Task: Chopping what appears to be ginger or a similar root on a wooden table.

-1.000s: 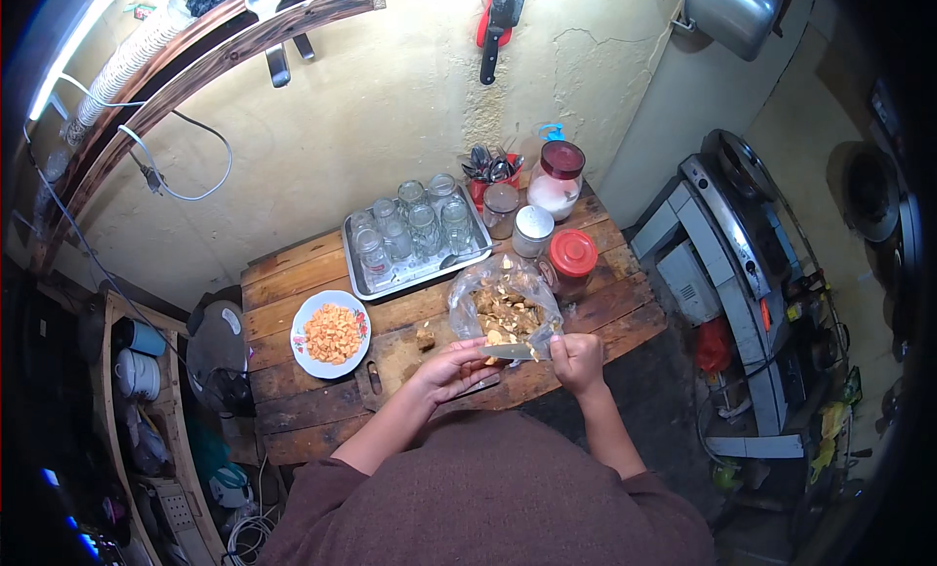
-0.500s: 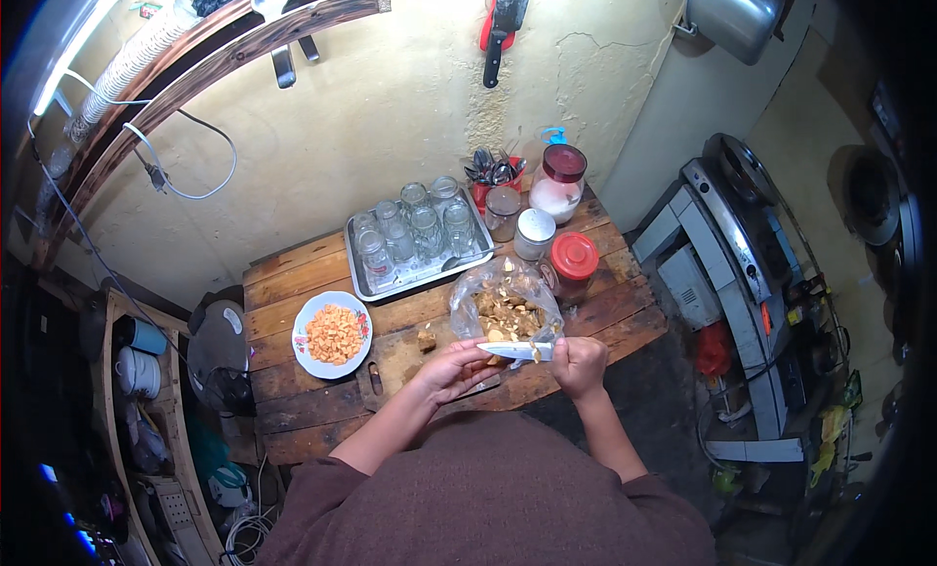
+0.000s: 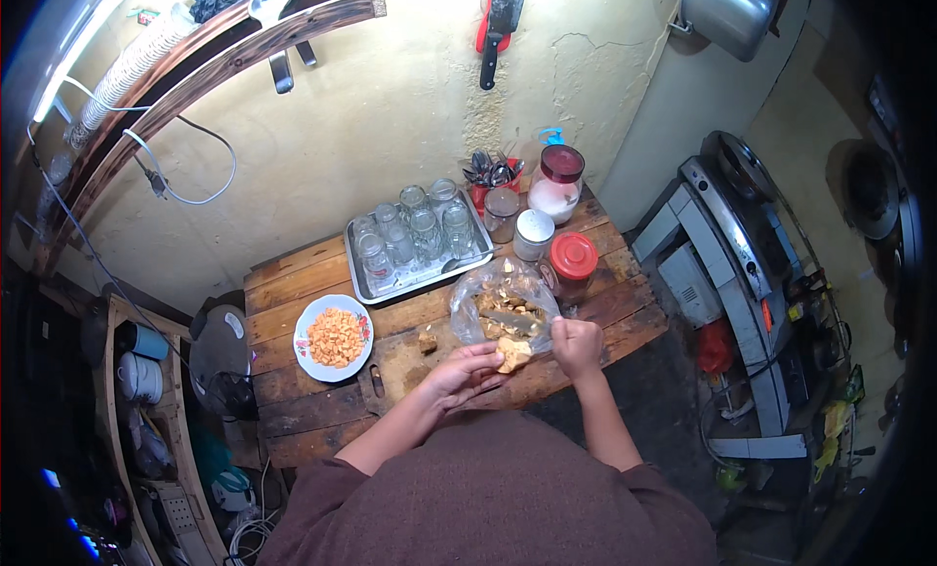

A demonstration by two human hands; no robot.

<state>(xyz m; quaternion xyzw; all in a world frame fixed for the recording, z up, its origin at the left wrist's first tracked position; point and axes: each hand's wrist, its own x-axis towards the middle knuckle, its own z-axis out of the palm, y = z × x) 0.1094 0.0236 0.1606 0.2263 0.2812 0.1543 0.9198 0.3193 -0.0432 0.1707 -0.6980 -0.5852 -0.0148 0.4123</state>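
A worn plank table (image 3: 293, 410) is set against a cracked plaster wall (image 3: 390, 107) (a cooker (image 3: 742, 234) stands at the right). A pale food chunk (image 3: 514, 352) is gripped by the left hand (image 3: 467, 373) at the near table edge. A knife (image 3: 512, 319), long axis left to right, tip pointing left into the clear bag (image 3: 503, 303), is gripped by the right hand (image 3: 576, 343).
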